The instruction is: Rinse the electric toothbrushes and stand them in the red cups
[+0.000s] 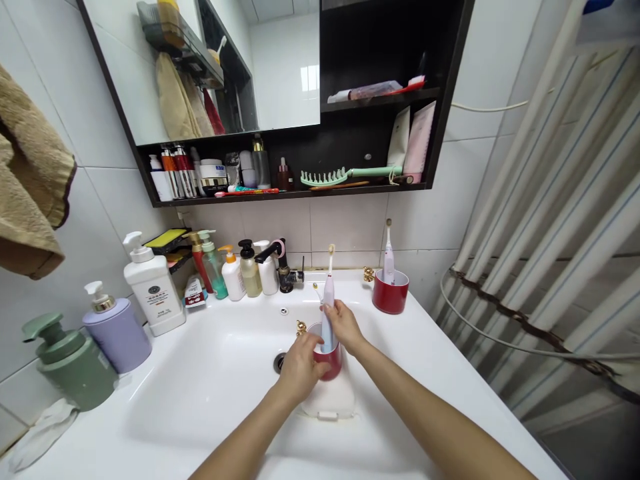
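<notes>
Fingers on both hands are bent inward over the washbasin. Along the counter's left edge I see a green pump bottle, then a lilac pump bottle; a black faucet stands at the back edge. Further right, the left hand grips a red cup from its left side, within the basin's outline. Under it shows a pale, flat item; whether they touch I can't tell. An electric toothbrush stands nearly upright at the cup's mouth, its handle pinched by the right hand. By the counter's back right corner, a second red cup holds another toothbrush.

I'd worry that a slack left grip could let the cup tip, with so tall a brush in it; a sideways tug might catch the rim. Both forearms slant inward from the counter's near side, the right one reaching slightly farther back, knuckles facing right.
</notes>
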{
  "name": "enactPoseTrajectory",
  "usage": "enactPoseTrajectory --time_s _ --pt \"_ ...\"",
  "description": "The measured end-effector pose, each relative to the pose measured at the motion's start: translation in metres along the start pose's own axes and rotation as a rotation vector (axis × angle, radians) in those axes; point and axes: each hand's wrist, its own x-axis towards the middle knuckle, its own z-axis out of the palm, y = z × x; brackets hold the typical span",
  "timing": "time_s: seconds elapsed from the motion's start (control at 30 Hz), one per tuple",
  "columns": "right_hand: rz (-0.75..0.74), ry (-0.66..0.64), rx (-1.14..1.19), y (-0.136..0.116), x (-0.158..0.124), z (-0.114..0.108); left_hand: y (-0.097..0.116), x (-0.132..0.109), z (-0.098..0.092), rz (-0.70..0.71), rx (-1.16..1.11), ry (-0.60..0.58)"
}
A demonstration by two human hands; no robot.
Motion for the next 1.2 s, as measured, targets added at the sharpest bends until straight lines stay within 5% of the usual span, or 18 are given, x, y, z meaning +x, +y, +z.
enactPoseTrajectory --time_s 0.2,0.4,0.7,0.97,1.2 --pt "-0.021 -0.062 -0.177 0.023 -0.008 0.003 -0.002 0.006 0.01 0.087 0.274 -0.151" --pt "-0.027 -0.005 -0.262 0.018 0.005 -0.013 0.015 0.028 0.01 0.114 0.237 -0.084" --pt "0.001 0.277 -0.346 -0.009 0.045 -0.052 0.046 0.115 0.02 0.168 0.218 0.086" --pt "0.077 0.274 -0.331 0.006 0.058 -0.061 0.042 0.158 0.036 0.147 0.213 0.08" --pt "0.091 0.269 -0.314 0.005 0.069 -0.066 0.047 0.172 0.037 0.121 0.223 0.065"
